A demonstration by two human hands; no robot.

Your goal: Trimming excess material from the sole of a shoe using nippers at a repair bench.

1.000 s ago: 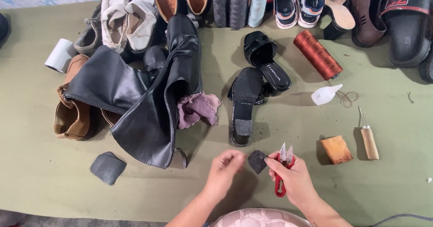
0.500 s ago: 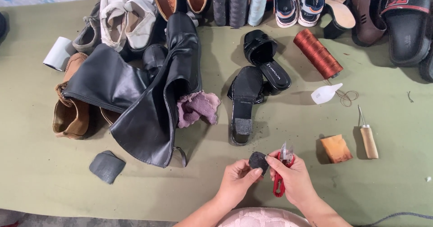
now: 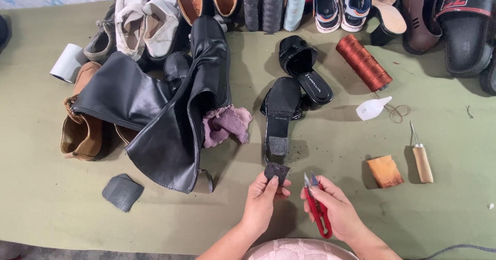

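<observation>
Olive-green cloth covers the table (image 3: pixel 62 208), which is crowded with footwear along its far edge: white shoes (image 3: pixel 140 22), brown shoes, sandals (image 3: pixel 341 4) and dark slippers. Three spools of thread (image 3: pixel 273 4) stand upright among them.

Near the front edge, the left hand (image 3: pixel 262 204) is closed on a small dark rubber piece (image 3: pixel 277 171), pinching it between thumb and fingers and holding it up above the table. Just to its right, the right hand (image 3: pixel 336 211) grips a pair of red thread snips (image 3: pixel 316 204), blades pointing up and away from the person, tips close to the rubber piece but apart from it.

Right behind the rubber piece lies a black heeled sandal (image 3: pixel 281 116) turned sole-up, its heel end toward the hands. Its mate (image 3: pixel 306 70) lies upright just beyond, touching it.

To the left, tall black leather boots (image 3: pixel 175 110) sprawl across the table, with a pinkish-purple cloth (image 3: pixel 226 124) sticking out of one shaft. A tan boot (image 3: pixel 81 131) lies partly beneath them, and a grey rubber patch (image 3: pixel 122 192) sits alone near the front.

To the right lie a rust-brown spool of thread (image 3: pixel 363 62) on its side, a small white plastic piece (image 3: pixel 373 108), an orange-brown block (image 3: pixel 385 171) and an awl (image 3: pixel 421 156) with a wooden handle.
</observation>
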